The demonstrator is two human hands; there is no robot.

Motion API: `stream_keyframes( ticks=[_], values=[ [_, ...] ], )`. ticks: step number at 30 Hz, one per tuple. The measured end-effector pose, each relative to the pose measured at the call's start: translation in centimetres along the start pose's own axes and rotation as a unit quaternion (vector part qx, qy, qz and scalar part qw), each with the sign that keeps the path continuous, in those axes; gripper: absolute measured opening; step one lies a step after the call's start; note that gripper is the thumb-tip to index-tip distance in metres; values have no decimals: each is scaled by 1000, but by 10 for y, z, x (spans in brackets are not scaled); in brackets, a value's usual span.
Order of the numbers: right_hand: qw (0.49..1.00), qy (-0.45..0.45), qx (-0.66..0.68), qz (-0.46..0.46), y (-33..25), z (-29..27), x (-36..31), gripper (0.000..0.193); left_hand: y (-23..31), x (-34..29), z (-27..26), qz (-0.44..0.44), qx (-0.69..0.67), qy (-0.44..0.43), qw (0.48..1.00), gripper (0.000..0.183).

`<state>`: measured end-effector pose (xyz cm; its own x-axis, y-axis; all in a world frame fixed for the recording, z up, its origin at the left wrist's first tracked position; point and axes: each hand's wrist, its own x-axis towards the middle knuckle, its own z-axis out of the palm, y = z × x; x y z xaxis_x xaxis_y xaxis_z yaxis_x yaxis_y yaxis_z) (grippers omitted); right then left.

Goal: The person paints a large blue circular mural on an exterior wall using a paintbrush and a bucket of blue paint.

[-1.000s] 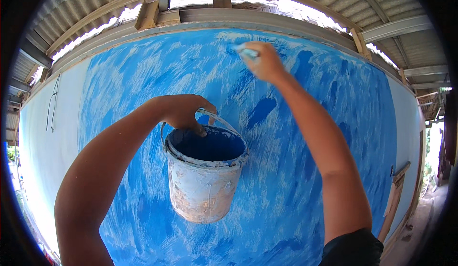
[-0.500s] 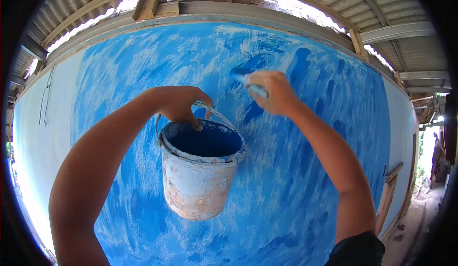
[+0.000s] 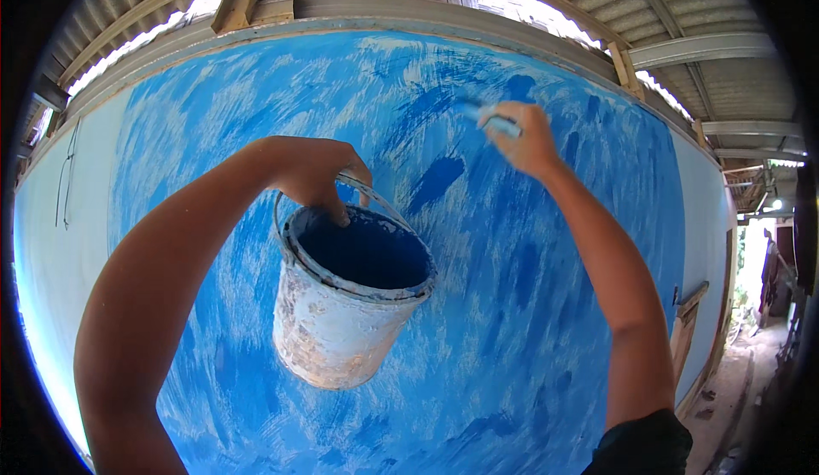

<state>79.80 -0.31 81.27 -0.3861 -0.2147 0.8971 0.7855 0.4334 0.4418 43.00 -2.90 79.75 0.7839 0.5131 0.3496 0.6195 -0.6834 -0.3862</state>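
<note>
**Broad flat wall streaked in several blues (image 3: 478,364), with two bare hands before it**

We face this one wall under a roof, its unpainted pale strips showing at both sides.

Nearest to us come two bare forearms, the right one with a single dark cloth sleeve (image 3: 644,445) at its lower end. In front of the wall's middle we see one round, whitish, paint-crusted bucket (image 3: 337,330), held up at a slight tilt, mouth upward. Its outside is blotched with brownish stains, its rim is caked, its inside is deep blue; how much paint it holds we cannot tell. One thin curved handle (image 3: 388,209) arches over the mouth.

Our left hand (image 3: 320,172) grasps the bucket at its far rim: the thumb reaches inside the mouth, and the other fingers lie beyond, partly hidden. Our right hand (image 3: 527,138), higher and to the right, has its fingers closed around one pale-blue-handled paintbrush (image 3: 505,125). The bristles point up and left, blurred; whether they touch the wall we cannot tell.

Farther off, two thin dark cord strands (image 3: 66,176) hang at left. Above, we count at least three short wooden blocks (image 3: 625,70) below grey corrugated roofing (image 3: 725,10).
</note>
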Motion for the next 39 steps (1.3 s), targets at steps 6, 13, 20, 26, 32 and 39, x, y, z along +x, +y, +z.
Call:
stream_keyframes(
  ticks=[6,13,20,26,32,39],
  values=[
    [971,-113,200,61,-46,-8,5,10,-1,-2,2,0,1,-4,1000,48],
    [945,50,223,233,73,-49,47,6,18,-3,3,-8,3,5,1000,47],
    [979,69,-188,35,50,-21,28,11,9,-15,5,10,14,14,1000,46],
    [990,-134,-9,-53,-70,-8,-27,16,0,-40,-6,-18,5,-1,1000,49],
    [936,-274,179,132,-79,-35,-10,9,-4,-40,-7,-40,7,-7,999,52],
    [994,-26,27,98,-12,-40,31,11,13,-39,-6,-27,-10,-11,1000,48]
  ],
)
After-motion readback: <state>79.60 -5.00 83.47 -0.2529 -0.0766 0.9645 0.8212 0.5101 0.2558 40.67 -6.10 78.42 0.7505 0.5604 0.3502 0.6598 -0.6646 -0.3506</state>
